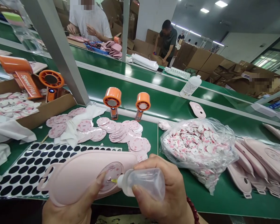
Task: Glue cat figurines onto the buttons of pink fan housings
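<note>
My left hand (71, 202) grips a pale pink oval plastic case (83, 169) with a loop at one end, the thumb resting by its round printed disc (114, 172). In my right hand (170, 189) is a translucent squeeze bottle (151, 183), lying sideways between thumb and fingers. Its thin yellowish tip points at the slot in the disc, close to my left thumb; whether it touches cannot be made out. Behind the case lies a sheet of black round stickers (30, 169). Loose printed pink discs (117, 130) are heaped beyond it.
A clear bag of small white-and-pink figures (196, 143) stands right of centre. More pink cases (258, 161) are stacked at the right. Orange handheld fans (113, 99) stand along the bench, near a metal post (58, 46). A white bottle (191, 86) and co-workers (90, 21) are farther back.
</note>
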`<control>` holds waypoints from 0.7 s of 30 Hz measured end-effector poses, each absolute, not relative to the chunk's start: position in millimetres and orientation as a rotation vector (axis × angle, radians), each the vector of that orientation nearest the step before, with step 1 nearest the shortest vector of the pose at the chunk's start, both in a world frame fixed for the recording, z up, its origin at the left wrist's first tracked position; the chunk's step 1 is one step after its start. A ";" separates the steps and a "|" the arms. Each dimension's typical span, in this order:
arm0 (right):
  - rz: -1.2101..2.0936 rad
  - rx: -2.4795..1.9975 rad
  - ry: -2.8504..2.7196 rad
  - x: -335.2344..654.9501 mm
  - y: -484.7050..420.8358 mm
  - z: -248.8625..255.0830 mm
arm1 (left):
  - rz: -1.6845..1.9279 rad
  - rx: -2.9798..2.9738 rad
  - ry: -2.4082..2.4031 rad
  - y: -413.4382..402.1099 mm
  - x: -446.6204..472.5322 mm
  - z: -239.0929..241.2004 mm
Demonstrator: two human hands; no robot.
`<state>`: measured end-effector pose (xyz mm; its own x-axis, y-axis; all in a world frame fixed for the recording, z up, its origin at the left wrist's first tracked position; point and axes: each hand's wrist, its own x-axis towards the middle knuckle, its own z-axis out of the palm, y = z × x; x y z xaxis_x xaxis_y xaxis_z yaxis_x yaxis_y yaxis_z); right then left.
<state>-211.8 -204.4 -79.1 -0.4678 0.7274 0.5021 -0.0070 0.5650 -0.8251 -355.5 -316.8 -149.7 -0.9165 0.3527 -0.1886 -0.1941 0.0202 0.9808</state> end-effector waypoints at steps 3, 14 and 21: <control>0.962 -0.605 -1.867 -210.9 -204.0 -80.3 | 1.981 0.095 1.865 -316.0 -355.6 -150.7; 1.135 -0.658 -1.805 -206.1 -202.7 -82.2 | 1.991 -0.048 1.672 -300.2 -352.6 -126.7; 1.625 -0.786 -1.380 -190.1 -187.9 -102.2 | 1.752 -0.308 1.424 -296.4 -359.7 -132.5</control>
